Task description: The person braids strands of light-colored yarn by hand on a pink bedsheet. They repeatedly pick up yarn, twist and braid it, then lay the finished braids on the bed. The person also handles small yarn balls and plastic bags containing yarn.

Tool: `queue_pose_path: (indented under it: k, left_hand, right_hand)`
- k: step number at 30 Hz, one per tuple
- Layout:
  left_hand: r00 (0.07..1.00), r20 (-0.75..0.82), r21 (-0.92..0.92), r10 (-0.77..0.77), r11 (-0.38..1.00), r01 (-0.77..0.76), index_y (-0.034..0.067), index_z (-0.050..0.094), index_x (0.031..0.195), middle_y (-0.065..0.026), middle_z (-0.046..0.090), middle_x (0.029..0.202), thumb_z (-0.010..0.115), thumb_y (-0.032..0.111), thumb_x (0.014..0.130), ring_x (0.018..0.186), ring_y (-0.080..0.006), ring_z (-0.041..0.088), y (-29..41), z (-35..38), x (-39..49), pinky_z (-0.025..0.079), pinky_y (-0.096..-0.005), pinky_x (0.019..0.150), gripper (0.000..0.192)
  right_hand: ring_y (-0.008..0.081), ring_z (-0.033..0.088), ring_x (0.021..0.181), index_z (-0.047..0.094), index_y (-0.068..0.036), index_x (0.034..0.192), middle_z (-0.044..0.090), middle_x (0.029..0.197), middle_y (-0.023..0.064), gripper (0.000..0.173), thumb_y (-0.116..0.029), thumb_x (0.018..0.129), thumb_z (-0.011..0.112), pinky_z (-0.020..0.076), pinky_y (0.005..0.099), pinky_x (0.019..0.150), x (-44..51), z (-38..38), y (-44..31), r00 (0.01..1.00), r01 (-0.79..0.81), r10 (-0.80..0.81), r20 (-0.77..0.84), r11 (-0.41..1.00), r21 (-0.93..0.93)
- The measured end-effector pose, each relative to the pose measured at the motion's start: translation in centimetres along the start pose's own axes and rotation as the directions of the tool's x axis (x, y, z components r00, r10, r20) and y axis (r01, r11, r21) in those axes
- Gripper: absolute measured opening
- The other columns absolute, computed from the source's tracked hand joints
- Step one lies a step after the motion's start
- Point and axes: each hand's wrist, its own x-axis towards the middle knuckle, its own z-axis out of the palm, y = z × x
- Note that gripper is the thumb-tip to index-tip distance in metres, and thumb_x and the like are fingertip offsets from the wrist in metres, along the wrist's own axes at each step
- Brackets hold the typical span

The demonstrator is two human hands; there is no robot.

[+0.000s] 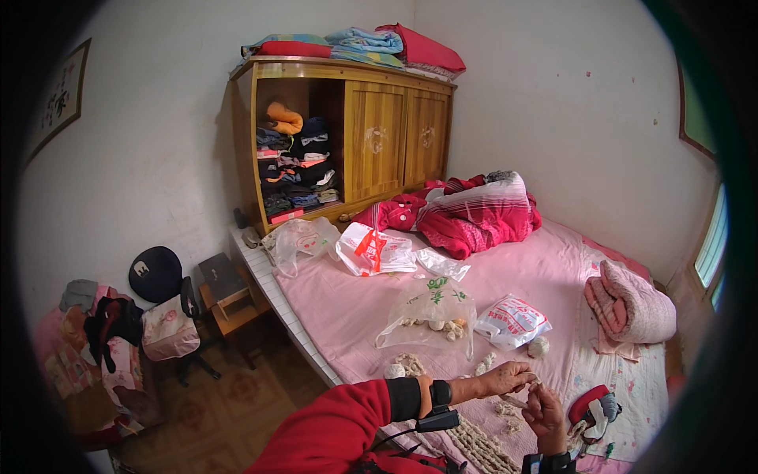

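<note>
Over the near right part of the bed, my left hand [508, 379] and my right hand [543, 410] meet, both pinching a strand of off-white yarn [514, 402]. Below them, thick braided cream cords [482, 444] lie on the pink bed sheet [509, 272]. A ball of white yarn [538, 346] rests beside a white plastic bag with red print [513, 322]. To the left, a clear plastic bag with green print [435, 308] holds several pale balls. Another white ball [394, 371] and a coil of cord [410, 362] sit near my left forearm.
A red pouch [586, 403] with grey and white items lies at the right. A folded pink quilt [633, 302] and a crumpled red blanket [474, 213] are on the bed. Beyond stands a wooden wardrobe [376, 136]; a small wooden table [237, 308] and a clothes-covered chair [169, 332] are left.
</note>
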Motion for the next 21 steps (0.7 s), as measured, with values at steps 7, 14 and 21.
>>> queue_pose_path:
  k: [7, 14, 21]
  left_hand:
    - [1.000, 0.006, -0.028, -0.015, 0.999, 0.016, 0.011, 0.052, 0.078, 0.0059, 0.040, 0.055, 0.050, 0.033, 0.088, 0.044, -0.0022, 0.035, -0.5, 0.7, 0.2, 0.025, -0.0183, 0.037, 0.025]
    - [0.997, 0.033, -0.236, -0.073, 0.969, 0.079, 0.013, 0.054, 0.083, 0.0053, 0.044, 0.059, 0.049, 0.031, 0.088, 0.050, -0.0040, 0.040, -1.3, 0.5, -0.1, 0.032, -0.0187, 0.043, 0.019]
    - [0.959, 0.222, -0.342, -0.178, 0.907, 0.247, 0.004, 0.056, 0.096, 0.0020, 0.053, 0.074, 0.053, 0.018, 0.086, 0.062, -0.0046, 0.047, -0.6, -0.2, -0.7, 0.039, -0.0178, 0.057, 0.017]
  right_hand:
    - [0.0058, 0.023, 0.033, 0.051, -0.007, 0.094, 0.036, 0.048, -0.0039, 0.026, -0.029, 0.092, 0.038, 0.0226, 0.0194, 0.036, 0.3, 1.3, 0.1, 0.993, 0.112, -0.105, -0.050, 0.975, 0.192]
    - [0.0038, 0.024, 0.033, 0.051, -0.006, 0.110, 0.046, 0.060, -0.0018, 0.025, -0.020, 0.090, 0.043, 0.0223, 0.0181, 0.036, 0.0, 2.5, -0.7, 0.969, 0.153, -0.118, -0.215, 0.976, 0.156]
    - [0.0029, 0.036, 0.046, 0.045, -0.002, 0.118, 0.058, 0.087, 0.0065, 0.031, -0.015, 0.089, 0.046, 0.0324, 0.0172, 0.047, -0.4, 2.7, -0.5, 0.960, 0.271, -0.242, -0.141, 0.930, 0.250]
